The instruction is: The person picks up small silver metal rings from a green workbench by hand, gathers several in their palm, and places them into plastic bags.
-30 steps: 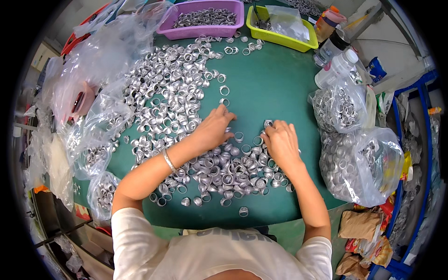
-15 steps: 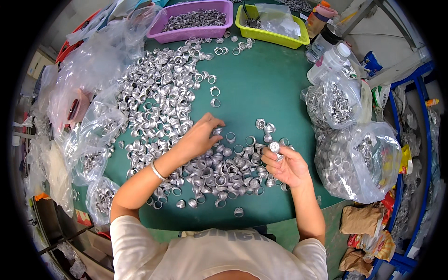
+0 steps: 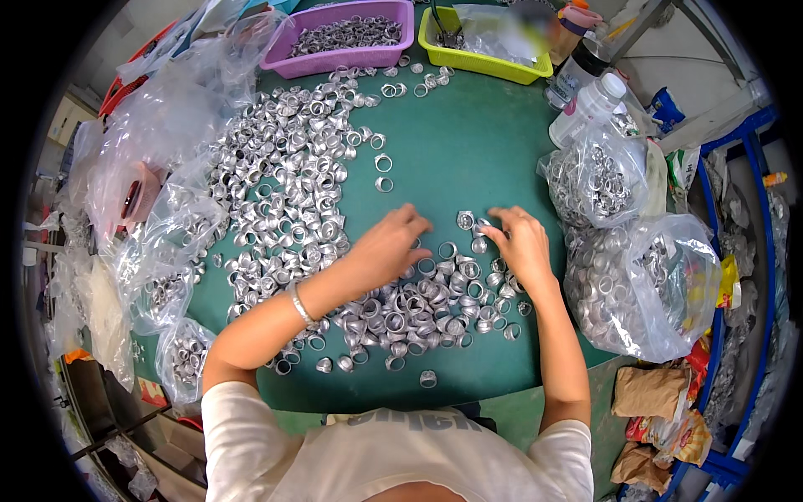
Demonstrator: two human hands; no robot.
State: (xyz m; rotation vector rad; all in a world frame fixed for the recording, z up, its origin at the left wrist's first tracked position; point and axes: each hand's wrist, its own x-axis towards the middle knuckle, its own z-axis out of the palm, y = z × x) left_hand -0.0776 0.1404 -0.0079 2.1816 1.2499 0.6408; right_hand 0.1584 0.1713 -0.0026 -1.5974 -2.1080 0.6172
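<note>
Mostly, the desk (image 3: 456, 146) has a smooth green top, and grey metal rings (image 3: 406, 314) cover much of it. One big spread of them lies over the left part of the desk, reaching toward its far edge, and another heap lies near its front edge. A single ring (image 3: 427, 379) sits apart, close to the front edge.

Above the middle of the desk, the left hand (image 3: 399, 243) has its thumb and fingers apart, just beyond the front heap; a bangle (image 3: 299, 306) is on this wrist. The right hand (image 3: 516, 243), more to the right of the desk, has thumb and forefinger parted beside a few rings; whether it touches or grips one, I cannot tell.

At the far edge of the desk stand a purple basket (image 3: 339, 64), filled with rings, and a yellow-green basket (image 3: 489, 65) with a clear bag inside. Along the right edge are a white bottle (image 3: 590, 107) and two plastic bags (image 3: 644, 289) of rings. Crumpled plastic (image 3: 171, 117) covers the left edge. To the right of the desk rises a blue rack (image 3: 757, 163), with brown paper bags (image 3: 652, 391) near it. Below the front edge, the floor (image 3: 510, 407) is green.
</note>
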